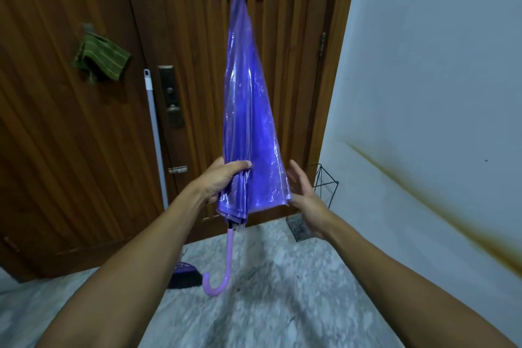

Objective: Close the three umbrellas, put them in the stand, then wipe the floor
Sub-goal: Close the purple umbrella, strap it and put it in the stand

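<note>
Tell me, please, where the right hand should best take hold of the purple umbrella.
Probably the loose canopy edge beside the right hand, approached from the right. The purple umbrella points tip-up, the left hand already grips its gathered folds, and the fabric still flares out on that right side.

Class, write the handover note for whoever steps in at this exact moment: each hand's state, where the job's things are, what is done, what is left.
Left hand grips the folded canopy of the purple umbrella, held tip up with its hooked handle hanging down.
Right hand is open, fingers straight beside the canopy's loose edge.
The wire stand sits in the corner by the door, behind the right hand; nothing is seen in it.
A mop pole leans on the door.
Done: this umbrella is collapsed.
Left: stand it in the rack, deal with the other two umbrellas (not in view), wipe the floor.
</note>
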